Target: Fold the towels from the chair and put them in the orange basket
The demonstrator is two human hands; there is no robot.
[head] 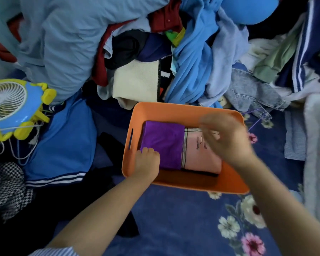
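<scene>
Purple towel (163,143) and pink towel (201,154) already lie folded in the orange basket (174,109), the left hand (148,161) pressing curled fingers on the purple one, the blurred right hand (227,139) loosely spread and empty above, with a heap of laundry (192,61) behind left to sort.

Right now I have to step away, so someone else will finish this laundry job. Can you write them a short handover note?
Left hand: inside the orange basket, fingers curled on the near left corner of the folded purple towel; whether it has a closed grip is unclear.
Right hand: open, empty, blurred, hovering above the folded pink towel.
Placement: purple towel lies on the left part of the pink one; both are in the basket, which sits on the floral blue rug.
Done: two towels folded and in.
Left: check the heap of laundry behind the basket for further towels, perhaps the cream piece.
</scene>
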